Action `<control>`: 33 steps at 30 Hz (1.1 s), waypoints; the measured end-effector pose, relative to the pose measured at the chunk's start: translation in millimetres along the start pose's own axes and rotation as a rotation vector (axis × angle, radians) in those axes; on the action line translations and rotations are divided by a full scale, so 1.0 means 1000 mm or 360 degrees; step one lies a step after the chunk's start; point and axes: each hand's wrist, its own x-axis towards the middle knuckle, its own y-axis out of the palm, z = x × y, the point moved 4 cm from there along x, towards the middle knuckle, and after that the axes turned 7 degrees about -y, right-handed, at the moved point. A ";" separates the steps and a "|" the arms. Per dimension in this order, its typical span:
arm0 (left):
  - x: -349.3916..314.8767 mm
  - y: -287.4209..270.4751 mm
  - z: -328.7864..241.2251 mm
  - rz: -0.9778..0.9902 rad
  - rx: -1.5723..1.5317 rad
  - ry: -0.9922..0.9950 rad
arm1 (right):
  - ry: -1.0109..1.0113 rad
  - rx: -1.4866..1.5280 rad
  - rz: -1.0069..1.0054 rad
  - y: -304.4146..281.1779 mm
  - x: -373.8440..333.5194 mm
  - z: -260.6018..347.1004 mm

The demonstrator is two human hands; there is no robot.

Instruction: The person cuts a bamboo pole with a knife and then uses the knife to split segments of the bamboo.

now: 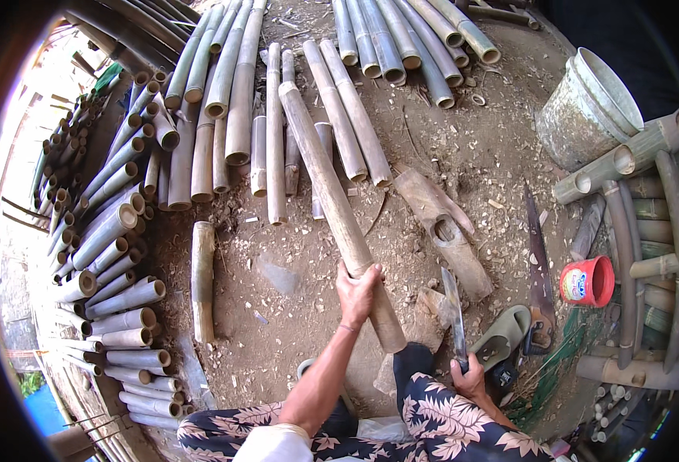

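My left hand is closed round the lower part of a long bamboo pole, which slants up and to the left, its near end close to my knee. In my right hand is the handle of a large knife; its blade points upward, apart from the pole. Just beyond the knife lies a thick wooden block with a hollow cut in it. A handsaw rests on the dirt to the right, beside a green sandal.
Stacked bamboo poles line the left side, with more bamboo at the far side. A stained white bucket and a small red bucket stand on the right, near a bamboo frame. Wood chips litter the dirt.
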 end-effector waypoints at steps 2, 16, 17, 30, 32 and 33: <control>0.005 -0.007 -0.015 0.0152 -0.0060 -0.0034 | -0.0070 0.0005 -0.0059 -0.007 0.002 -0.004; -0.045 -0.048 -0.213 0.0121 -0.0190 0.0939 | -0.0519 -0.0126 -0.0113 -0.013 0.038 0.079; -0.051 -0.049 -0.203 0.0105 -0.0122 0.0871 | -0.0601 -0.0156 -0.0128 -0.012 0.042 0.092; -0.203 -0.081 -0.139 0.0022 0.0037 0.1113 | -0.1174 -0.0516 0.0366 0.057 0.054 0.167; -0.211 -0.089 -0.132 -0.0012 0.0083 0.1089 | -0.1244 -0.0481 0.0326 0.075 0.060 0.153; -0.213 -0.093 -0.130 -0.0035 0.0104 0.1082 | -0.0922 -0.0461 0.0368 0.080 0.074 0.141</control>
